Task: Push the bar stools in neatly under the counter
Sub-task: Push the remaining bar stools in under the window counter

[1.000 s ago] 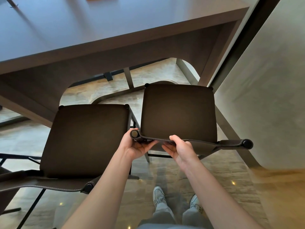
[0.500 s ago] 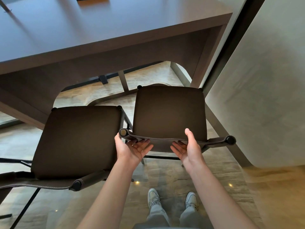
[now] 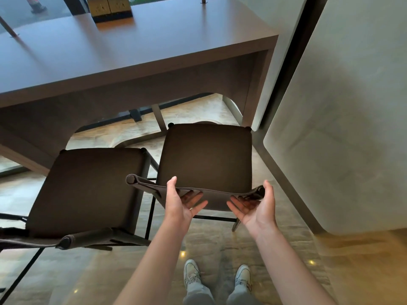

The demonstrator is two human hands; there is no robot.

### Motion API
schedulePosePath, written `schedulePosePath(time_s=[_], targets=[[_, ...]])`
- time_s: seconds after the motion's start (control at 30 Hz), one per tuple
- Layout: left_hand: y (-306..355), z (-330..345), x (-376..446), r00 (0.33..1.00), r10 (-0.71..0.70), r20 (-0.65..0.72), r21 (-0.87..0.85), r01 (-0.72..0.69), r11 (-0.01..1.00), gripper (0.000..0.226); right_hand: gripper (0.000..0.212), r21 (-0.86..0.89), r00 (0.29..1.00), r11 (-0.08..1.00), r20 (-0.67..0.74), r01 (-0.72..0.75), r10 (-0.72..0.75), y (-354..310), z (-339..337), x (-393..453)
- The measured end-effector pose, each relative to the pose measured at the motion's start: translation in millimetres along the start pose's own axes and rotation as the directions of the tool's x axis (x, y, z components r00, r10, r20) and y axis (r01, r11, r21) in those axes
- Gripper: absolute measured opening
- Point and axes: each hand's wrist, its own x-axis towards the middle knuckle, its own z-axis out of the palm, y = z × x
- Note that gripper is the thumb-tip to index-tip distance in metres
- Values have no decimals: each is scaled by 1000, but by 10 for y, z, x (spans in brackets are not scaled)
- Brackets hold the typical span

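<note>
Two dark brown bar stools stand in front of the dark wooden counter [image 3: 132, 53]. The right stool [image 3: 207, 159] has its front edge at the counter's arched opening. The left stool [image 3: 88, 190] stands farther back and nearer to me. My left hand [image 3: 182, 203] and my right hand [image 3: 257, 205] are both at the right stool's low sling backrest [image 3: 215, 194]. Their fingers lie straight against its near side and the thumbs stick up over its top edge. The right hand is at the backrest's right end, the left hand left of its middle.
A pale wall panel [image 3: 341, 128] rises close to the right of the right stool. The counter's side leg [image 3: 255, 91] stands just beyond the stool's far right corner. A yellow box [image 3: 110, 7] sits on the counter's far edge. My shoes [image 3: 191, 274] are on the stone floor behind the stool.
My hands went from curling round the backrest to lying flat against it. The right hand slid to the backrest's right end. The right stool sits a little farther toward the counter.
</note>
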Motion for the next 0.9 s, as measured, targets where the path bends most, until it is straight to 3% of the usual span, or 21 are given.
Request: schedulePosePath(time_s=[0.17, 0.37, 0.6, 0.9], targets=[[-266, 266, -78, 1000, 9, -29, 34, -8, 999, 55, 79, -14, 989, 989, -26, -146, 146, -364, -253, 16], [-381, 372, -78, 998, 20, -61, 80, -15, 997, 39, 49, -257, 966, 932, -21, -256, 259, -658, -459, 183], [-339, 438, 56, 996, -31, -84, 168, 45, 985, 33, 47, -295, 941, 894, -77, -337, 329, -602, -353, 469], [-168, 472, 204, 992, -119, -47, 126, 124, 984, 19, 22, -314, 952, 900, -155, -302, 265, -644, -207, 690]])
